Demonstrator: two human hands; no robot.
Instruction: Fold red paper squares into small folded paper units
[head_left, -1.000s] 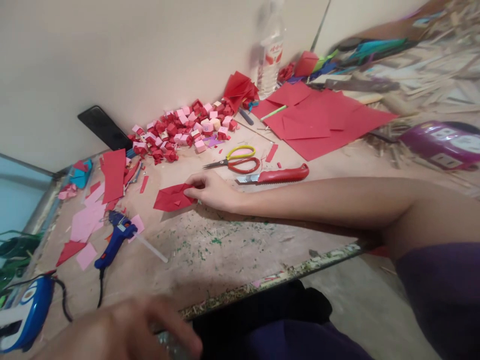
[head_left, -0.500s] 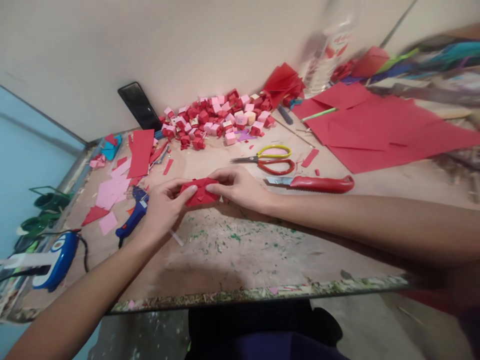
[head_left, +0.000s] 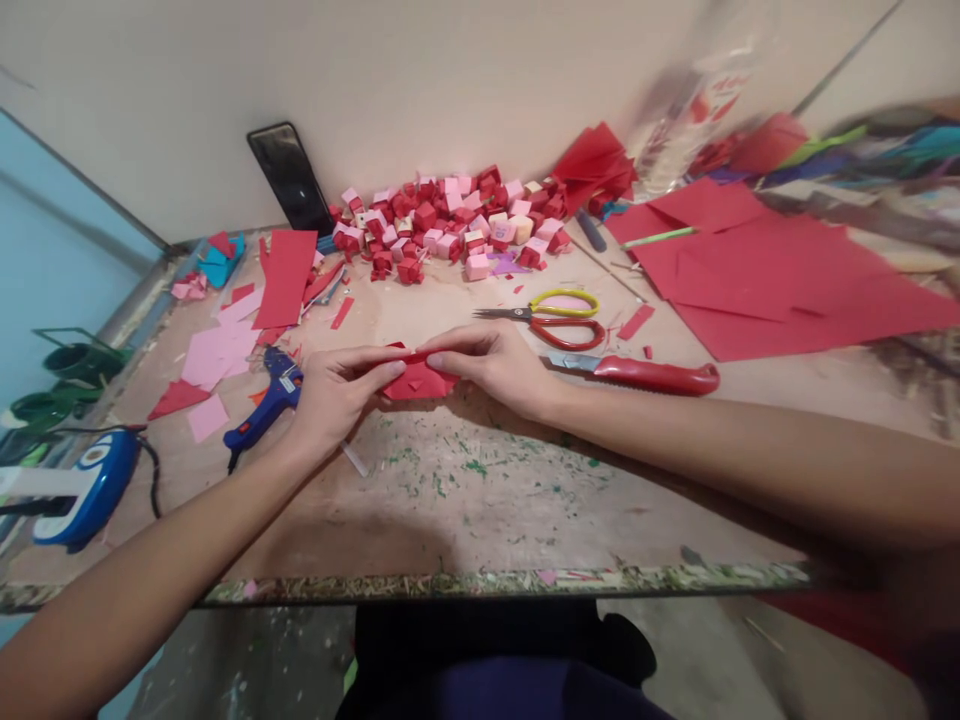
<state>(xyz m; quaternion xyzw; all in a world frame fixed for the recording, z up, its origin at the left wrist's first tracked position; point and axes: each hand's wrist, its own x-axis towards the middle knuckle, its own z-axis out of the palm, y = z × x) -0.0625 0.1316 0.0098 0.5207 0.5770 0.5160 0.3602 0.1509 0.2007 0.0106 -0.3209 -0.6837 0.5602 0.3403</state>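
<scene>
A small folded piece of red paper (head_left: 420,383) is held between my two hands just above the table. My left hand (head_left: 337,395) pinches its left end, thumb in front and fingers behind. On the other end, my right hand (head_left: 491,370) pinches the upper edge with thumb and fingers. Behind my right hand lie scissors (head_left: 566,318) with one yellow and one red handle. A red-handled knife (head_left: 652,375) rests to the right of that hand. Close by on the left is a blue glue gun (head_left: 270,400).
Many small red and pink paper cubes (head_left: 450,225) are heaped by the wall. A phone (head_left: 291,178) leans there. Large red sheets (head_left: 780,270) cover the right side, near a plastic bottle (head_left: 697,120). Pink paper pieces (head_left: 217,350) and a red strip (head_left: 289,275) lie left.
The red paper has tilted, and its top edge now stands folded up between my fingers. Both hands still grip it. The whole view has shifted slightly.
</scene>
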